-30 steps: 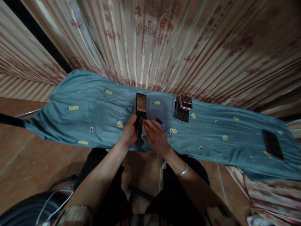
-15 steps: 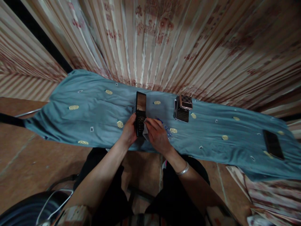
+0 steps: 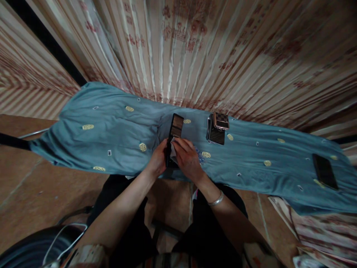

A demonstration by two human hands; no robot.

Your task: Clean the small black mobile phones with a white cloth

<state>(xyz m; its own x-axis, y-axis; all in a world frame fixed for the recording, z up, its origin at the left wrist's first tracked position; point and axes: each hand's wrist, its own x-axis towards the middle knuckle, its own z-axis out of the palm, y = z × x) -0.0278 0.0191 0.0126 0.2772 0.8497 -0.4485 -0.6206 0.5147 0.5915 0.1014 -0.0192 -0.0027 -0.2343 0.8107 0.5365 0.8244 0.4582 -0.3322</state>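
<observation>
An unfolded black flip phone (image 3: 176, 125) is held over the cloth in front of me, its screen half pointing away and tilted to the right. My left hand (image 3: 159, 159) is closed around the phone's left side near the hinge and keypad. With bent fingers, my right hand (image 3: 187, 155) pinches a small pale grey wiping cloth (image 3: 173, 152) and presses it onto the keypad half. Most of the keys are hidden by the cloth and fingers. Just right of that hand lies a crumpled clear-and-blue piece (image 3: 200, 155), partly covered.
A blue patterned cloth (image 3: 119, 137) covers the long narrow table. Stacked phones or cases (image 3: 217, 128), with a checkered one on top, stand right of centre. A black smartphone (image 3: 325, 172) lies far right. Behind hangs a pleated curtain (image 3: 178, 52); a black round object (image 3: 36, 247) is lower left.
The phone has shifted right and tilted more, with my left hand moving along. My right hand's cloth has moved up over the keypad, covering keys that were visible before.
</observation>
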